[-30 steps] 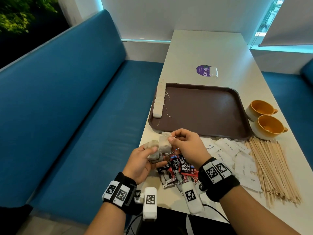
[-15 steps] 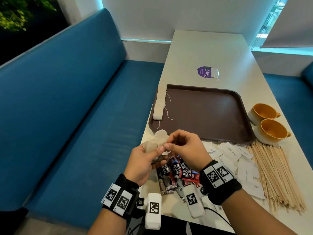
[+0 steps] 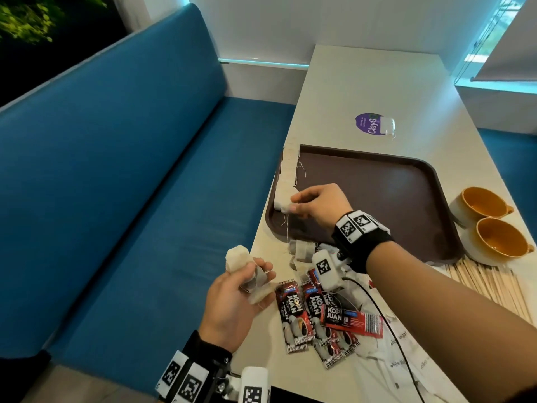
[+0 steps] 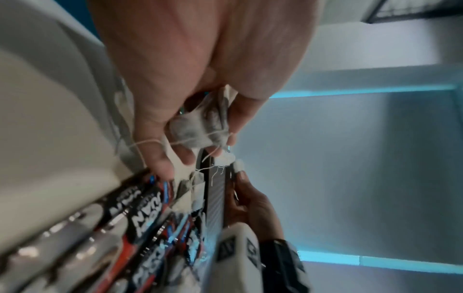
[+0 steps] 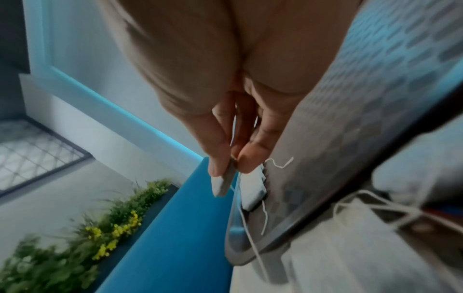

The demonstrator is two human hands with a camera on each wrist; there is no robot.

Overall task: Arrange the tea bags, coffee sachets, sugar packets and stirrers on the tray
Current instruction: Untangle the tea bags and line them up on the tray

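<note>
A brown tray (image 3: 377, 196) lies on the white table, with a row of tea bags (image 3: 287, 170) along its left rim. My right hand (image 3: 293, 206) pinches one tea bag (image 5: 224, 183) at the near end of that row, its string dangling. Off the table's left edge, my left hand (image 3: 247, 274) grips a bunch of tea bags (image 3: 236, 258), also seen as tea bags (image 4: 200, 128) in the left wrist view. Red and black coffee sachets (image 3: 316, 315) lie near the front edge. White sugar packets (image 3: 398, 353) and wooden stirrers (image 3: 488, 283) lie right of them.
Two orange cups (image 3: 491, 225) stand right of the tray. A purple sticker (image 3: 370, 125) marks the table beyond it. Loose tea bags (image 3: 303, 251) lie just before the tray. A blue bench (image 3: 130, 184) runs along the left.
My right hand drew a tea bag out of the bunch in the left hand and carried it forward to the tray's left rim. The left hand stayed near the table's edge.
</note>
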